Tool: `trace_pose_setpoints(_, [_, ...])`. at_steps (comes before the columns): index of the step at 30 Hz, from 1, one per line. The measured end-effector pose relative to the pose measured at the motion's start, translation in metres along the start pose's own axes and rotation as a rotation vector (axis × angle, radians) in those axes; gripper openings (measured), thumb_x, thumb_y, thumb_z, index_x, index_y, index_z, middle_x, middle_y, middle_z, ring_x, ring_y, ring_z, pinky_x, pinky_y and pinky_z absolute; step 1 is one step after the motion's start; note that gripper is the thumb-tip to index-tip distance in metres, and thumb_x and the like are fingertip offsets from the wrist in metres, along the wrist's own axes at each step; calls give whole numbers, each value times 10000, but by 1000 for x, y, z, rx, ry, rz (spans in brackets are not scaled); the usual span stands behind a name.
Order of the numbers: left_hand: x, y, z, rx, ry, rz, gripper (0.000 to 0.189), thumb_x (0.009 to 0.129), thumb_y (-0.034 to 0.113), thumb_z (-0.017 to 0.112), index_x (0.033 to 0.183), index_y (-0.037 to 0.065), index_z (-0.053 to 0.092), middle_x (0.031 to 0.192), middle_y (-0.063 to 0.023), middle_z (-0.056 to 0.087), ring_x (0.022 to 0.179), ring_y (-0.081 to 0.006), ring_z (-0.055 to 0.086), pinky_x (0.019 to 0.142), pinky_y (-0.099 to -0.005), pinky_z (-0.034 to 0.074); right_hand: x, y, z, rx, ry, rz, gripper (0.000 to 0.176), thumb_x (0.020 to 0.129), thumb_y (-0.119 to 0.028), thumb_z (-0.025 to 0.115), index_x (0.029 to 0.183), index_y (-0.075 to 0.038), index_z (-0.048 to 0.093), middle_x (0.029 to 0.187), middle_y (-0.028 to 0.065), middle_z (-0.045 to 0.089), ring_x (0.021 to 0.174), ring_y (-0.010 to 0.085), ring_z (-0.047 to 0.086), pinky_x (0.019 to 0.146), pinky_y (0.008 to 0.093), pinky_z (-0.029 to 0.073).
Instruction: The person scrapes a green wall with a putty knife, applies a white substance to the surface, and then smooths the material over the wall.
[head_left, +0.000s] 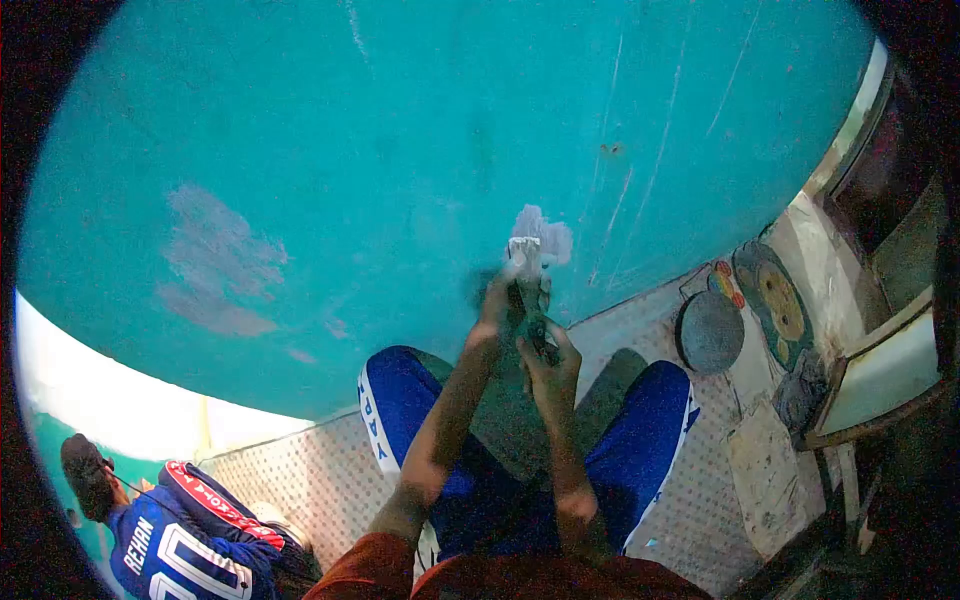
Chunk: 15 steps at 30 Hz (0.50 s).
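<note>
Ahead is a teal wall (400,180) with a pale patch (545,232) on it. A flat, whitish blade (524,250) of a scraper lies against the lower left of that patch. My left hand (500,300) is at the scraper just below the blade, its fingers closed around it. Lower and to the right, my right hand (551,362) is closed around a dark object that looks like the tool's handle. Shadow hides part of the fingers and the exact grip.
Another pale patch (220,265) marks the wall at left. A person (185,540) in a blue jersey sits at lower left. At right stand a round grey lid (710,332), a patterned oval mat (775,305) and a framed panel (885,375) on the floor side.
</note>
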<state>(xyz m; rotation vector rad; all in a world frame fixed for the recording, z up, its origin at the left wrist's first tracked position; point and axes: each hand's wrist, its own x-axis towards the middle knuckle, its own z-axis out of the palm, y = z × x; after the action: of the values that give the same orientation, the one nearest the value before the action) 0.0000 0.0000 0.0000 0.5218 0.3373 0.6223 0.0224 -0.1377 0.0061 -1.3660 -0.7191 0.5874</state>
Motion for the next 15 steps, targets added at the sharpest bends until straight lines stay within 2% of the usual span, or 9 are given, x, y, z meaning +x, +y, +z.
trace_pose_setpoints(2, [-2, 1, 1, -60, 0, 0, 533, 784, 456, 570, 1081, 22, 486, 798, -82, 557, 662, -208, 517, 570, -347, 418, 0, -7, 0, 23, -11, 4, 365, 795, -135, 633, 1129, -25, 535, 617, 20, 544, 431, 82, 457, 351, 233, 327])
trace_pose_setpoints(5, [-2, -4, 0, -67, -87, -12, 530, 782, 440, 574, 1093, 22, 480, 810, -81, 557, 665, -214, 513, 576, -343, 418, 2, -16, -8, 16, -33, 101, 346, 787, -124, 637, 1104, -14, 552, 605, 7, 529, 436, 75, 452, 355, 229, 322])
trace_pose_setpoints(6, [-2, -2, -1, -62, -100, -12, 533, 780, 437, 575, 1099, 21, 477, 813, -81, 556, 666, -215, 513, 579, -342, 418, 1, -14, -7, 19, -24, 79, 337, 786, -122, 636, 1094, -12, 557, 604, 3, 526, 437, 73, 451, 358, 228, 324])
trace_pose_setpoints(8, [0, -3, 0, -63, -85, 10, 555, 773, 437, 578, 1118, 17, 468, 816, -81, 555, 667, -218, 512, 584, -341, 419, 3, -7, -7, 18, -15, 20, 319, 784, -119, 636, 1075, -9, 567, 601, -5, 520, 439, 69, 448, 364, 226, 326])
trace_pose_setpoints(11, [-3, -1, 9, -85, -34, 59, 615, 753, 454, 582, 1146, -1, 450, 810, -82, 548, 665, -221, 511, 583, -342, 419, 3, -17, -4, 27, -5, 65, 313, 781, -115, 632, 1068, -5, 571, 607, -8, 520, 442, 65, 448, 373, 221, 334])
trace_pose_setpoints(14, [-1, -1, -6, -35, -195, 21, 539, 789, 457, 515, 1086, 8, 486, 857, -96, 569, 713, -201, 546, 621, -308, 445, 2, -15, -5, 49, -13, 39, 304, 777, -109, 632, 1055, -3, 572, 616, -1, 530, 445, 67, 451, 380, 220, 339])
trace_pose_setpoints(15, [-2, -1, -4, -16, -164, 16, 535, 786, 458, 517, 1078, 11, 487, 855, -94, 569, 714, -199, 546, 623, -308, 444, 1, -18, -6, 34, -15, 41, 297, 774, -110, 635, 1043, -3, 573, 617, 0, 532, 446, 67, 451, 381, 221, 339])
